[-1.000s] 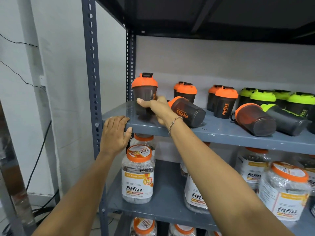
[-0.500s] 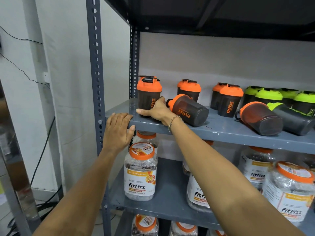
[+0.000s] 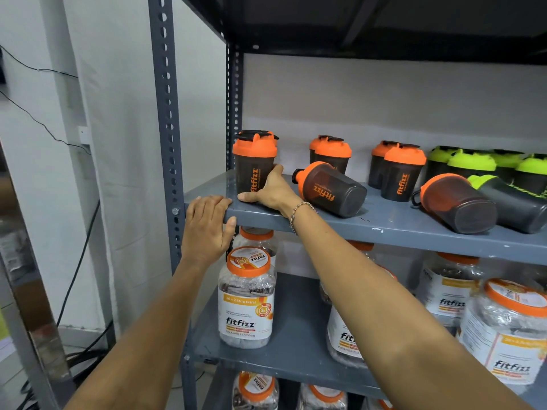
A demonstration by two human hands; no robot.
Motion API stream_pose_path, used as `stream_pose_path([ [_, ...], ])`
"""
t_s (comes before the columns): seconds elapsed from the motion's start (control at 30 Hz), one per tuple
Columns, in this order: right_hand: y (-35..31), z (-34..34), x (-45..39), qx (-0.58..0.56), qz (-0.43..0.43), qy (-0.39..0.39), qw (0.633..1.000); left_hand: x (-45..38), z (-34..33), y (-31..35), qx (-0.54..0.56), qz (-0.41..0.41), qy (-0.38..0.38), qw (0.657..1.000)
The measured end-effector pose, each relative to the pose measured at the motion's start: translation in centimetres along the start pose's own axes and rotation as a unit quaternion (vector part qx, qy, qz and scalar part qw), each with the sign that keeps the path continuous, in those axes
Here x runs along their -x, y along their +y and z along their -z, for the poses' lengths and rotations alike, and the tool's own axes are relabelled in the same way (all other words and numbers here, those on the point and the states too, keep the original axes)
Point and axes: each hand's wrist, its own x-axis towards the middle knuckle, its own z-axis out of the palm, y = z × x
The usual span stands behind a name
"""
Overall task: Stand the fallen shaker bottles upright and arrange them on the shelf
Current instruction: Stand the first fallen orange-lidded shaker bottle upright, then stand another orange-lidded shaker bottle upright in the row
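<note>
Fallen shaker (image 3: pixel 328 189), centre frame on the grey shelf (image 3: pixel 384 229), looks light, stiff and smooth, and likely to roll; its dark body below the orange lid is probably the best place to hold it. The right hand (image 3: pixel 272 190) curls round the base of the upright shaker (image 3: pixel 254 167) left of centre. The left hand (image 3: pixel 207 226) lies flat on the shelf's front edge. Bare shelf shows ahead of the standing rows, but the lip is close.

Two fallen orange shakers (image 3: pixel 328 187), one fallen green shaker (image 3: pixel 513 204), at least five upright orange shakers (image 3: pixel 401 179)
</note>
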Motion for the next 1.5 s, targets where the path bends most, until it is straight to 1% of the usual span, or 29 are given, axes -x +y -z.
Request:
stream_pose_path([
  [0.17,-0.7,0.2,0.9,0.039,-0.015,-0.009,0.999,0.0,0.1,0.2,-0.003,0.015,-0.015,1.0],
  [0.27,-2.1,1.5,2.2,0.14,-0.021,0.005,0.99,0.0,0.1,0.3,0.001,0.018,-0.022,1.0],
  [0.33,-3.1,3.2,3.4,0.203,0.023,0.055,0.977,0.1,0.2,0.3,0.007,0.019,-0.023,1.0],
  [0.4,-3.8,5.6,4.8,0.223,0.069,0.132,0.964,0.1,0.3,0.5,0.013,0.024,-0.021,0.999],
  [0.47,-3.6,8.5,6.0,0.285,0.085,0.2,0.934,0.0,0.4,0.8,0.016,0.033,-0.02,0.999],
  [0.5,-3.2,10.0,6.4,0.326,0.06,0.203,0.922,0.0,0.4,1.0,0.018,0.038,-0.021,0.999],
  [0.53,-2.5,11.4,6.6,0.358,0.011,0.182,0.916,0.0,0.5,1.2,0.022,0.042,-0.021,0.999],
  [0.57,-1.8,12.4,6.7,0.372,-0.041,0.144,0.916,0.0,0.5,1.4,0.023,0.047,-0.022,0.998],
  [0.6,-1.0,13.2,6.6,0.365,-0.083,0.097,0.922,0.1,0.5,1.6,0.022,0.053,-0.02,0.998],
  [0.63,-0.2,13.6,6.4,0.347,-0.106,0.054,0.93,0.2,0.4,1.8,0.019,0.059,-0.016,0.998],
  [0.7,0.6,13.8,6.5,0.309,-0.114,0.007,0.944,0.4,0.4,2.7,0.023,0.07,-0.009,0.997],
  [0.83,0.8,14.0,6.8,0.251,-0.115,0.002,0.961,0.0,0.3,5.8,0.047,0.049,-0.034,0.997],
  [0.9,1.4,14.3,6.9,0.187,-0.105,0.038,0.976,-0.3,0.1,7.1,0.044,0.033,-0.044,0.998],
  [0.93,1.9,14.4,6.9,0.119,-0.104,0.066,0.985,-0.4,-0.1,7.5,0.042,0.032,-0.046,0.998],
  [0.97,2.6,14.5,6.9,0.024,-0.109,0.091,0.99,-0.5,-0.2,7.8,0.04,0.035,-0.044,0.998],
  [1.0,3.3,14.6,6.9,-0.081,-0.115,0.11,0.984,-0.5,-0.3,7.9,0.037,0.041,-0.041,0.998],
  [1.07,4.7,14.9,6.9,-0.269,-0.107,0.117,0.95,-0.5,-0.4,8.2,0.035,0.042,-0.034,0.998],
  [1.1,5.3,15.0,6.9,-0.333,-0.094,0.107,0.932,-0.6,-0.4,8.5,0.035,0.034,-0.032,0.998],
  [1.13,5.7,15.0,7.1,-0.365,-0.081,0.095,0.923,-0.7,-0.6,9.0,0.032,0.021,-0.031,0.999],
  [1.17,5.9,14.9,7.2,-0.367,-0.07,0.088,0.923,-0.7,-0.8,9.6,0.029,0.01,-0.031,0.999],
  [1.33,6.9,13.9,5.8,-0.277,-0.038,0.085,0.956,-0.7,-1.6,10.5,0.016,0.01,-0.016,1.0],
  [1.5,7.4,14.3,4.6,-0.192,-0.053,0.052,0.979,-0.5,-1.7,10.3,0.004,0.004,0.008,1.0],
])
